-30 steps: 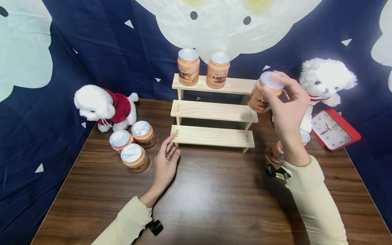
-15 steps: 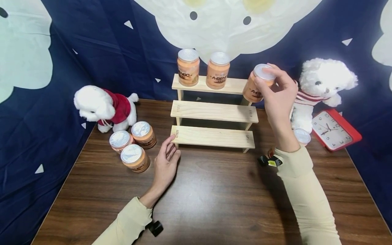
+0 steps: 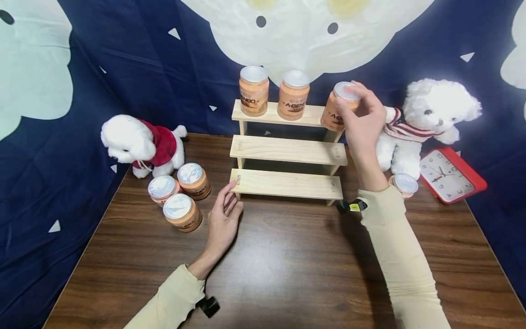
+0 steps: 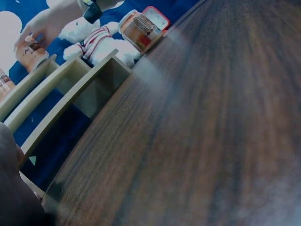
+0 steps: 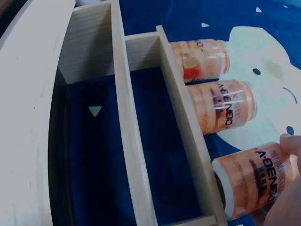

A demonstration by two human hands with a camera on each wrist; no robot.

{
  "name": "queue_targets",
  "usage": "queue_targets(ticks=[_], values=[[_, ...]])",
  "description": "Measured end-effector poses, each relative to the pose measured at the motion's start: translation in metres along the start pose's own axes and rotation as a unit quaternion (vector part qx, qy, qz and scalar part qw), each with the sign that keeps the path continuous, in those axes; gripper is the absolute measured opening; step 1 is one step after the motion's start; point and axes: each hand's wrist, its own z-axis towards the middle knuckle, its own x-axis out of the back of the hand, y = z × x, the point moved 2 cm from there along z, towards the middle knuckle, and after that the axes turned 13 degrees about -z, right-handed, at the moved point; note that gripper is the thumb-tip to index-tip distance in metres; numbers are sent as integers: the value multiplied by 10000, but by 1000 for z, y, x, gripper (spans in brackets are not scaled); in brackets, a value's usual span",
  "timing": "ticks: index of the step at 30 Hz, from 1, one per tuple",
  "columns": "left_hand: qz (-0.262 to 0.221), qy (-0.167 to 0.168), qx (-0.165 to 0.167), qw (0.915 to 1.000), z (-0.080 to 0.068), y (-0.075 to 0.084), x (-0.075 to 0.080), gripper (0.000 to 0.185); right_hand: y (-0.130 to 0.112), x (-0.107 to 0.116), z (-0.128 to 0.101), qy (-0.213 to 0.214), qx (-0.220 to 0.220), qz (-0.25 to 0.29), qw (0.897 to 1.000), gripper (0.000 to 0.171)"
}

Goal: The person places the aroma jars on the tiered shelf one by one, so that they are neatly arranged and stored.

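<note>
careful, your right hand (image 3: 361, 119) grips the jar (image 3: 334, 109) right at the top shelf (image 3: 312, 115) end, left hand (image 3: 223, 219) loose on the table (image 3: 287, 265) — let go off-center and it could tip over the edge.

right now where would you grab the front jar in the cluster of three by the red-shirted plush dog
Take the front jar by its round sides just under the silver lid, coming from above and from its front right. It stands upright; two jars crowd close behind it, while its near side is free and the left hand rests open nearby.
</note>
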Motion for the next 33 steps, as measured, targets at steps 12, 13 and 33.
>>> queue_targets(ticks=[12, 13, 33], values=[[-59, -1, 220, 9997, 1, -6, 2, 55, 16, -6, 8, -48, 334, -922, 9952, 31], [-55, 3, 202, 9998, 0, -1, 0, 55, 17, -6, 9, 3, 297, -1039, 9941, 33], [8, 87, 286, 9996, 0, 12, -4, 54, 17, -11, 8, -147, 80, -2388, 9709, 46]])
